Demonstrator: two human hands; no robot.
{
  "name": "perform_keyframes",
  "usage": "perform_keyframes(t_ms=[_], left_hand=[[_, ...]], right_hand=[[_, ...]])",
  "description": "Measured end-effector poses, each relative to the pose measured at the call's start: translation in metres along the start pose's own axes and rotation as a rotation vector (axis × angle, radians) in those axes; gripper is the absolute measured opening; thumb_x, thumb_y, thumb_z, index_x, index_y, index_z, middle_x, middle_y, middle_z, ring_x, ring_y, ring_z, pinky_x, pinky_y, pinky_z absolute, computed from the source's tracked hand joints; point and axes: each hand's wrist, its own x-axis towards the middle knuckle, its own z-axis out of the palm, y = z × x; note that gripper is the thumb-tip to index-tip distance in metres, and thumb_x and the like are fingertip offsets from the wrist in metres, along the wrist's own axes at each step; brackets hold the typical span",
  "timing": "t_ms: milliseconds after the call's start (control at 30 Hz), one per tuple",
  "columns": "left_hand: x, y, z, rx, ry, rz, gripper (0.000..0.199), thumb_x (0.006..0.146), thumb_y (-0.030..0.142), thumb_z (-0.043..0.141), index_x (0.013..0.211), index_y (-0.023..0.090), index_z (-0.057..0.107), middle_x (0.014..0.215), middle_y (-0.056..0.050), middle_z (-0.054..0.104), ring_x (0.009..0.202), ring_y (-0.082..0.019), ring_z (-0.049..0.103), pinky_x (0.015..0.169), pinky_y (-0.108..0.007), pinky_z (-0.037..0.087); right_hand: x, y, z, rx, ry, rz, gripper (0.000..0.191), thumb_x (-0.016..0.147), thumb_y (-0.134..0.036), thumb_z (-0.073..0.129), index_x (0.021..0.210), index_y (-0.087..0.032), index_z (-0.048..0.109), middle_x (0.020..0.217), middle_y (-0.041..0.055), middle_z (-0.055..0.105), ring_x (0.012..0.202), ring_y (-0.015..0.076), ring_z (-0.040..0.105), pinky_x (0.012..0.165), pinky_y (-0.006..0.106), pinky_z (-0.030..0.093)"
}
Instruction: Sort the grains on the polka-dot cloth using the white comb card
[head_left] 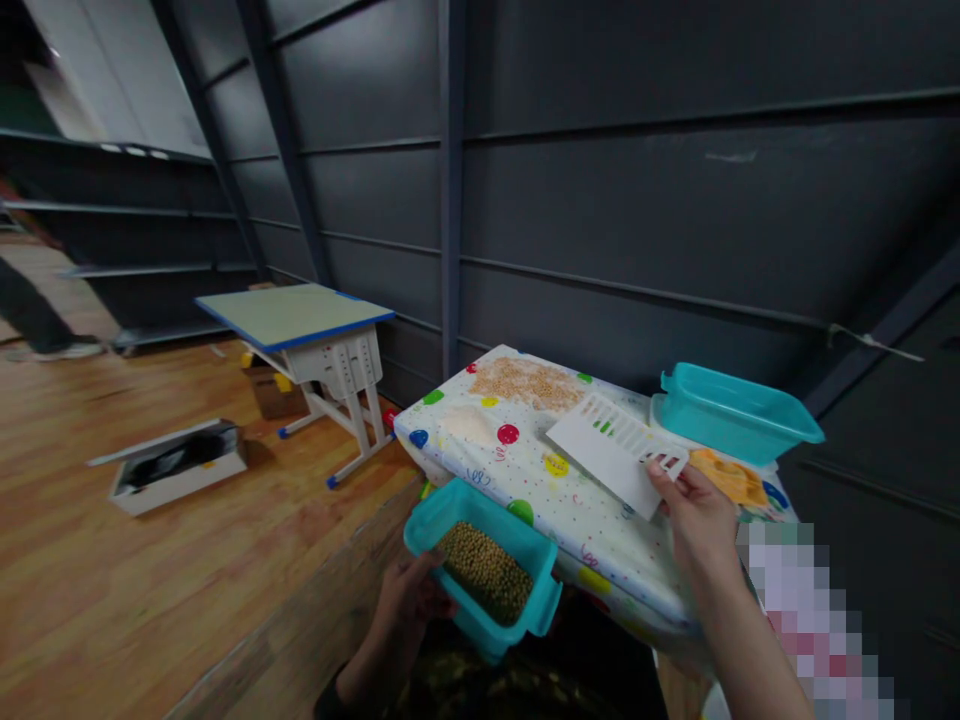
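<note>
My left hand grips the left rim of a teal tub that holds many small round yellowish-green beans. The tub is tilted slightly beside the table's front edge. My right hand pinches the right end of a flat white slotted board over the dotted tablecloth. Beyond the board lies a spread of tan grains, with a pale powdery pile nearer the left edge.
A second teal tub stands at the table's right rear, near an orange cloth. A dark panelled wall runs behind. At left are a small desk, an open white box and a person's leg.
</note>
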Motion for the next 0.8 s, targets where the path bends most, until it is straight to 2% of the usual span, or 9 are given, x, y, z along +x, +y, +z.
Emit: perform_keyframes(t_ms=[133, 267, 367, 467, 633, 700, 800], left_hand=[[0.006, -0.007, -0.008, -0.013, 0.005, 0.029, 0.054, 0.057, 0.06, 0.12, 0.059, 0.023, 0.082, 0.051, -0.005, 0.073, 0.044, -0.019, 0.06, 0.047, -0.034, 0.05], [0.019, -0.017, -0.015, 0.026, 0.002, -0.01, 0.06, 0.049, 0.061, 0.12, 0.062, 0.023, 0.076, 0.051, -0.002, 0.069, 0.044, -0.019, 0.061, 0.046, -0.032, 0.048], [0.028, -0.025, -0.017, 0.008, 0.064, 0.002, 0.063, 0.044, 0.061, 0.117, 0.061, 0.026, 0.068, 0.047, 0.002, 0.062, 0.04, -0.019, 0.059, 0.041, -0.03, 0.042], [0.03, -0.03, -0.018, 0.015, 0.067, 0.014, 0.062, 0.049, 0.062, 0.116, 0.062, 0.026, 0.067, 0.047, 0.002, 0.062, 0.041, -0.02, 0.06, 0.042, -0.03, 0.043], [0.018, -0.019, -0.014, 0.015, -0.004, 0.008, 0.053, 0.06, 0.054, 0.118, 0.07, 0.023, 0.076, 0.053, 0.0, 0.071, 0.046, -0.02, 0.067, 0.046, -0.032, 0.054], [0.011, -0.013, -0.011, 0.016, -0.004, 0.004, 0.053, 0.061, 0.052, 0.119, 0.068, 0.022, 0.075, 0.052, 0.001, 0.069, 0.046, -0.019, 0.067, 0.047, -0.031, 0.056], [0.003, -0.006, -0.006, 0.026, 0.01, 0.003, 0.055, 0.06, 0.049, 0.12, 0.064, 0.023, 0.072, 0.049, 0.003, 0.065, 0.044, -0.019, 0.067, 0.046, -0.03, 0.056]], right_hand=[[0.011, -0.008, 0.006, 0.028, 0.001, 0.061, 0.068, 0.063, -0.074, 0.117, 0.106, -0.025, 0.1, 0.11, 0.0156, 0.099, 0.089, 0.0349, 0.088, 0.078, 0.049, 0.073], [0.014, -0.01, 0.01, -0.007, 0.013, 0.049, 0.066, 0.059, -0.077, 0.117, 0.092, -0.024, 0.093, 0.097, 0.0119, 0.095, 0.083, 0.0315, 0.083, 0.075, 0.045, 0.07], [0.009, -0.01, 0.011, -0.076, -0.002, -0.005, 0.064, 0.064, -0.082, 0.112, 0.079, -0.026, 0.083, 0.083, 0.0081, 0.087, 0.079, 0.029, 0.076, 0.073, 0.041, 0.065], [0.005, -0.013, 0.012, -0.146, -0.029, -0.03, 0.066, 0.068, -0.087, 0.106, 0.078, -0.027, 0.08, 0.079, 0.0067, 0.082, 0.078, 0.0281, 0.07, 0.071, 0.04, 0.059], [0.004, -0.016, 0.014, -0.179, -0.035, -0.03, 0.067, 0.072, -0.091, 0.098, 0.077, -0.028, 0.075, 0.077, 0.0047, 0.077, 0.077, 0.0262, 0.063, 0.072, 0.039, 0.055], [0.005, -0.014, 0.014, -0.196, -0.045, -0.046, 0.067, 0.073, -0.092, 0.097, 0.073, -0.029, 0.072, 0.073, 0.004, 0.075, 0.076, 0.0261, 0.063, 0.071, 0.039, 0.054], [0.006, -0.008, 0.014, -0.233, -0.09, -0.074, 0.069, 0.076, -0.095, 0.094, 0.076, -0.029, 0.076, 0.073, 0.0047, 0.076, 0.076, 0.0275, 0.065, 0.07, 0.039, 0.055]])
